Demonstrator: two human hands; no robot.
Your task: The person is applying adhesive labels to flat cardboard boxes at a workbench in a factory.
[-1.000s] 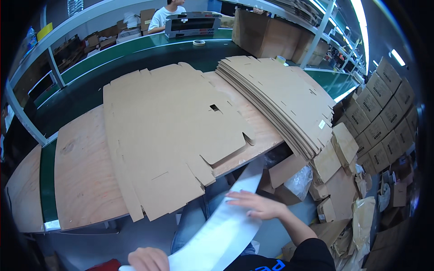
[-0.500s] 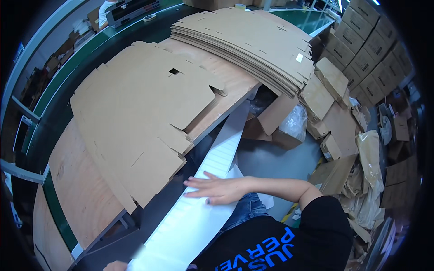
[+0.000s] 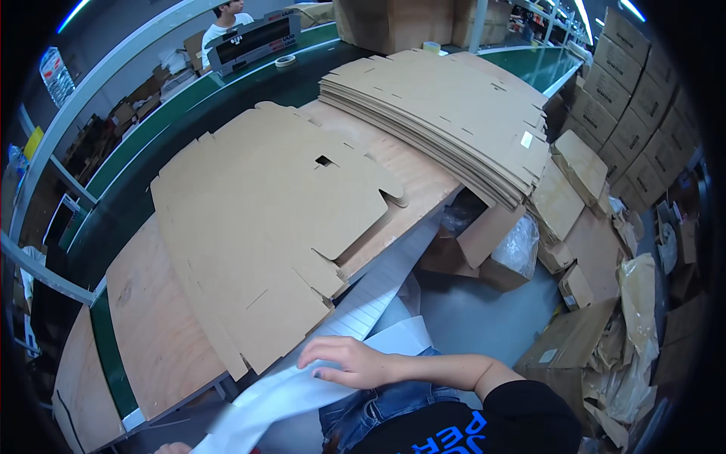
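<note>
A long white strip (image 3: 377,297) with faint cross lines runs from under the table edge down to the lower left, bending near my body. My right hand (image 3: 349,363) rests over its middle, fingers curved and thumb apart, with white showing between them. At the bottom edge my left hand (image 3: 175,448) is mostly cut off. Its visible part is closed at the strip's near end; the fingertips are hidden. Beside the strip, flat cardboard box blanks (image 3: 242,219) lie stacked on the wooden tabletop (image 3: 162,321).
A taller stack of cardboard blanks (image 3: 446,98) lies farther back. Under the table's right side stands an open carton (image 3: 484,253) with clear plastic. Crumpled cardboard and piled cartons (image 3: 628,98) are on the right. A green conveyor (image 3: 121,181) curves behind; a person (image 3: 227,26) stands beyond it.
My right hand has shifted slightly down, its fingers more curled. The strip now bends and lifts, with a flap showing near my jeans. My left hand is lower and farther left; the view has tilted up.
</note>
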